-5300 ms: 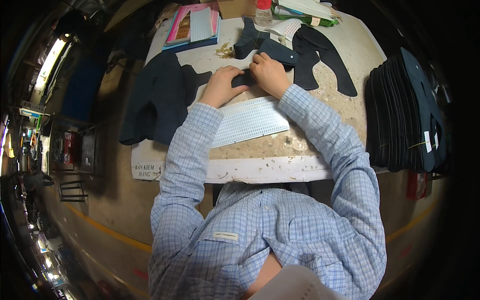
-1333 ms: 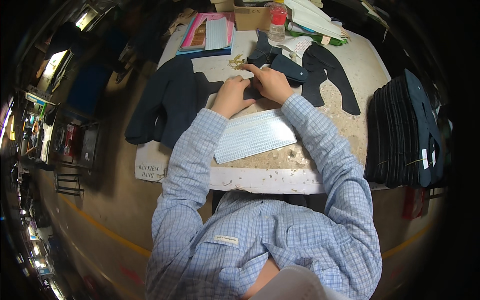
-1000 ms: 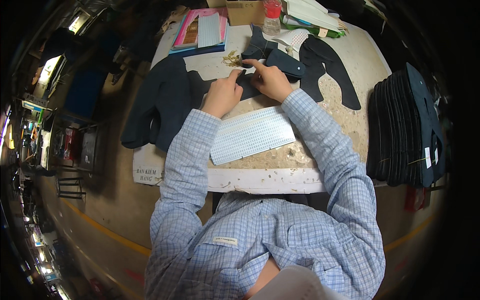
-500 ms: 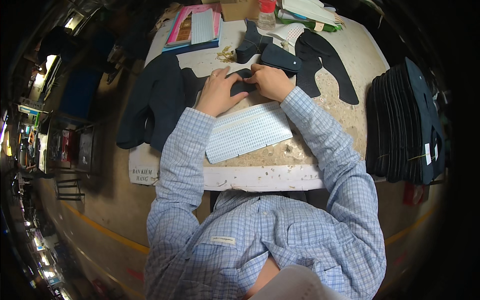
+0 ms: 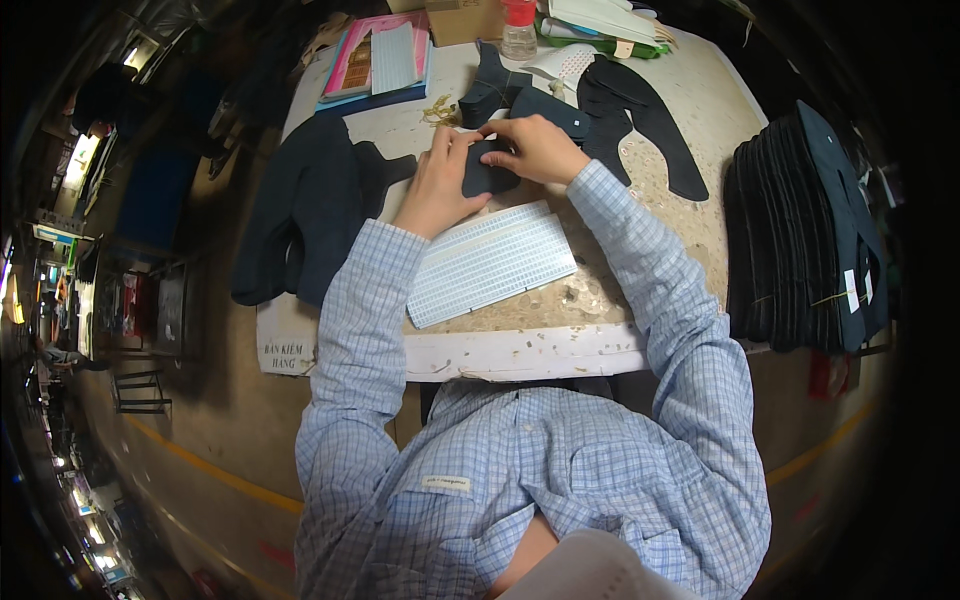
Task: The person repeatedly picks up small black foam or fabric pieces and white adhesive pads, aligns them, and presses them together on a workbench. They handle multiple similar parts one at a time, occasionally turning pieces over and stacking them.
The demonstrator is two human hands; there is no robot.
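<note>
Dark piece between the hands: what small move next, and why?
Perhaps press down on the dark piece with the right hand: its thumb lies over the piece, while the left hand curves around the left end and could steady it.

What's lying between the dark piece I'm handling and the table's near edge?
In the head view, a pale gridded sheet lies between the dark piece and that edge.
</note>
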